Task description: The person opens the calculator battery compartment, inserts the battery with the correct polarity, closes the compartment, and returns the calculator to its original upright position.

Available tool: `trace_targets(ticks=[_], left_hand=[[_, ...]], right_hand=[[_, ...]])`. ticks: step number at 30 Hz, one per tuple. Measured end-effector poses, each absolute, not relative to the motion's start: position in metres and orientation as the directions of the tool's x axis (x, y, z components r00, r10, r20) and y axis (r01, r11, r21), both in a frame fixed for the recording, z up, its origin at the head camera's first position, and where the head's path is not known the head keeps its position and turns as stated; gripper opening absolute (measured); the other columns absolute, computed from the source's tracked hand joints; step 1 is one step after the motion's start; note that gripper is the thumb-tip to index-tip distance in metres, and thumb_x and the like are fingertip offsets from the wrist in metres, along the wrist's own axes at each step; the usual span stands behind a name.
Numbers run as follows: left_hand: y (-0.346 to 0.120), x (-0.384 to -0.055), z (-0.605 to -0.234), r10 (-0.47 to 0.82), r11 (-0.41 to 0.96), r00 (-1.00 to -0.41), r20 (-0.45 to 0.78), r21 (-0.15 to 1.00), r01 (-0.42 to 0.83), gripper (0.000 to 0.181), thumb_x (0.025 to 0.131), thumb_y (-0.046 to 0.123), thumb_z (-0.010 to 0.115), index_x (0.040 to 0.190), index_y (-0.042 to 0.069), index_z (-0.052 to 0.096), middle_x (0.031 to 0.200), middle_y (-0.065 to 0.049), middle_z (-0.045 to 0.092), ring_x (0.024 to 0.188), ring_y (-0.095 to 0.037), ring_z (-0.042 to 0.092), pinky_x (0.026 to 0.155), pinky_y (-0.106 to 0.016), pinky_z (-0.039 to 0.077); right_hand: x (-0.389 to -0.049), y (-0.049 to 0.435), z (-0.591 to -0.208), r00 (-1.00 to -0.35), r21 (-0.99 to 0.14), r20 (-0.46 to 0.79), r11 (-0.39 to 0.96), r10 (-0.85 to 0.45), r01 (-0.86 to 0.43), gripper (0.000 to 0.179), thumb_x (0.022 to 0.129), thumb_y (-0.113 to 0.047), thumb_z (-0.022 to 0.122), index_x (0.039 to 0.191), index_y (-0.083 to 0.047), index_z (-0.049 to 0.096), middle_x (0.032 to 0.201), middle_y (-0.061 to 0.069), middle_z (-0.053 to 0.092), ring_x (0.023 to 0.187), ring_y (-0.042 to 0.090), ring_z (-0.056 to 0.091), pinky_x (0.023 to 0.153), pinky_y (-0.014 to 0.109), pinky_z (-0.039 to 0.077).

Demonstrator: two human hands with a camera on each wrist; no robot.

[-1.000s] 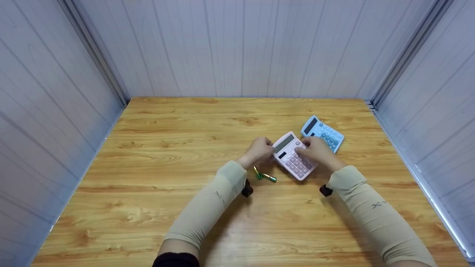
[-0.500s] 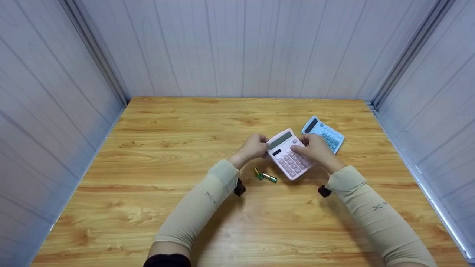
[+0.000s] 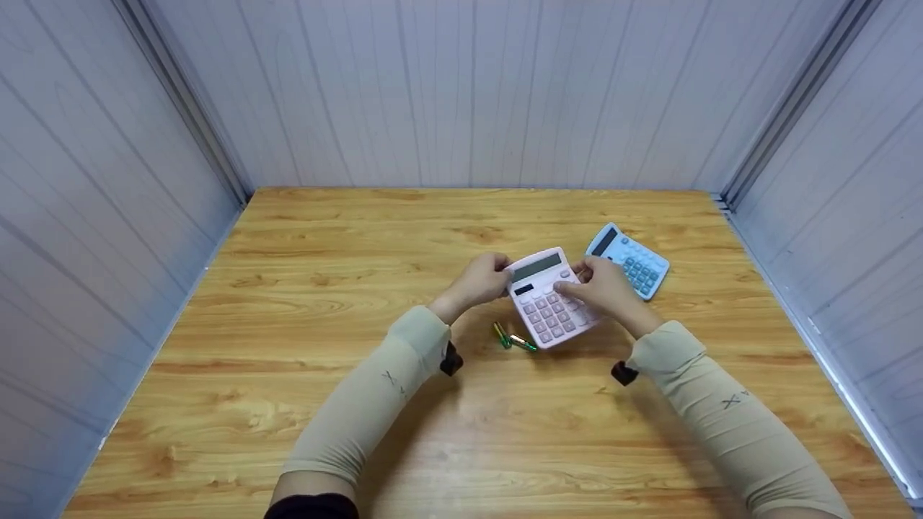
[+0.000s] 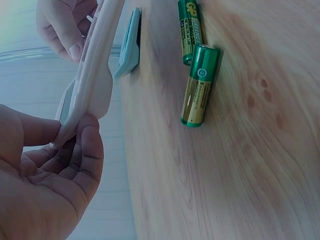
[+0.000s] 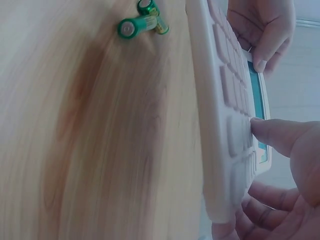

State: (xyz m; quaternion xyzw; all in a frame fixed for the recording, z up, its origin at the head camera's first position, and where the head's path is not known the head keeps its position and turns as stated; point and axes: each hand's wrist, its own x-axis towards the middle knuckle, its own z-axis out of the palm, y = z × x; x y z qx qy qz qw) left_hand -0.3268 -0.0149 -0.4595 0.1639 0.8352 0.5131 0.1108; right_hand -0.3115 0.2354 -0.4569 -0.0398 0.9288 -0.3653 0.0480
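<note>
A pink calculator (image 3: 551, 310) is held up off the table between both hands, keys and screen facing up. My left hand (image 3: 482, 280) pinches its upper left corner between thumb and fingers; the left wrist view shows that pinch on the calculator's edge (image 4: 92, 75). On the right side, my right hand (image 3: 606, 288) grips it, with the thumb lying on the upper keys and the other fingers underneath. Two green and gold batteries (image 3: 521, 342) lie touching each other on the table, just left of the calculator's lower end. Print on one battery (image 4: 189, 25) reads GP.
A blue calculator (image 3: 642, 268) lies face up on the wooden table (image 3: 324, 288), behind my right hand, which partly covers it in the head view. Pale panel walls (image 3: 433, 94) stand at the back and both sides of the table.
Both hands have carried the pink calculator a little to the left, and it has turned to stand more upright in the head view. The batteries and the blue calculator have stayed put.
</note>
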Motion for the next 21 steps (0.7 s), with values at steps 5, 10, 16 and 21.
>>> trace_targets(ticks=[5, 10, 16, 21], left_hand=[[-0.022, -0.326, -0.457, 0.42, 0.447, -0.908, -0.001, 0.871, 0.206, 0.026, 0.109, 0.007, 0.051, 0.111, -0.009, 0.07, 0.085, -0.002, 0.06, 0.075, -0.012, 0.058, 0.065, -0.019, 0.049], [-0.029, -0.326, -0.454, 0.455, 0.46, -0.89, -0.012, 0.859, 0.224, 0.025, 0.11, 0.007, 0.05, 0.111, -0.008, 0.07, 0.089, -0.003, 0.061, 0.079, -0.014, 0.059, 0.067, -0.02, 0.049], [-0.036, -0.326, -0.449, 0.525, 0.473, -0.85, -0.042, 0.845, 0.251, 0.026, 0.112, 0.009, 0.05, 0.116, -0.005, 0.071, 0.091, -0.003, 0.064, 0.08, -0.012, 0.059, 0.07, -0.022, 0.051], [-0.04, -0.325, -0.446, 0.602, 0.473, -0.795, -0.074, 0.835, 0.281, 0.027, 0.112, 0.008, 0.05, 0.119, -0.006, 0.072, 0.092, -0.002, 0.065, 0.082, -0.013, 0.062, 0.074, -0.027, 0.055]], right_hand=[[-0.312, 0.235, -0.455, -0.988, -0.687, -0.081, 0.725, -0.134, -0.042, 0.05, 0.096, -0.032, 0.082, 0.128, 0.004, 0.067, 0.1, 0.008, 0.064, 0.091, 0.019, 0.057, 0.075, 0.026, 0.049], [-0.313, 0.237, -0.449, -0.981, -0.699, -0.066, 0.71, -0.182, -0.085, 0.055, 0.098, -0.032, 0.081, 0.134, 0.007, 0.065, 0.104, 0.011, 0.066, 0.092, 0.021, 0.058, 0.076, 0.029, 0.048], [-0.317, 0.236, -0.442, -0.969, -0.719, -0.07, 0.685, -0.239, -0.117, 0.062, 0.097, -0.033, 0.082, 0.142, 0.005, 0.063, 0.121, 0.018, 0.067, 0.111, 0.031, 0.064, 0.092, 0.038, 0.054], [-0.322, 0.233, -0.438, -0.942, -0.737, -0.092, 0.658, -0.324, -0.155, 0.061, 0.098, -0.032, 0.081, 0.146, 0.002, 0.062, 0.131, 0.022, 0.069, 0.115, 0.034, 0.067, 0.096, 0.039, 0.057]])
